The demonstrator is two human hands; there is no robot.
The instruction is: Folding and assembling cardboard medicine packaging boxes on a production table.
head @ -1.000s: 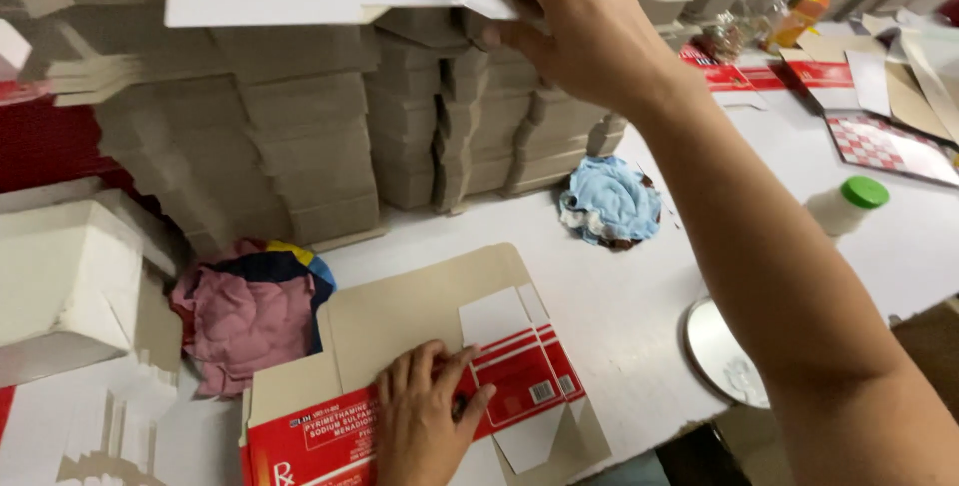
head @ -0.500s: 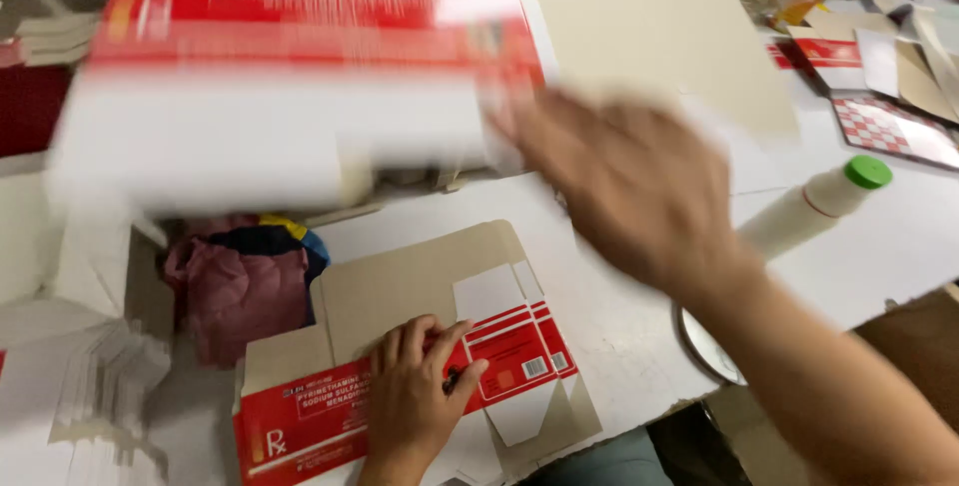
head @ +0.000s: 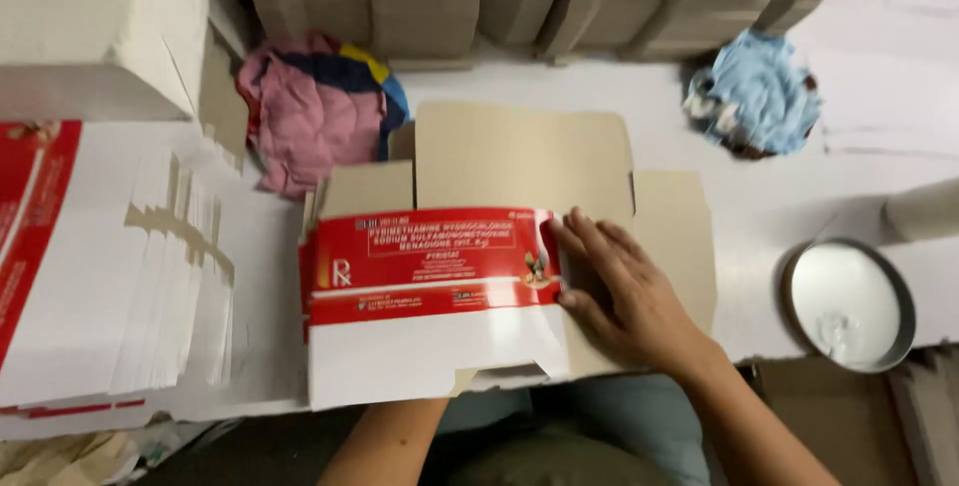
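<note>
Fingers of the right hand (head: 624, 291) press flat, unclenched, on the carton (head: 430, 296); left grip hidden.

Both forearms are seen bare, with no sleeves, watch or rings. The right hand (head: 629, 296) is ungloved, its nails cut short. Blue-grey trousers are worn, glimpsed below the table edge.

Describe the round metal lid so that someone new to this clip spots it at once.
Start at the white table and go to its near edge, right of the person's right hand. The round metal lid lies there flat, shiny, holding white smears: the only round, metallic thing among cardboard and crumpled cloths.
</note>
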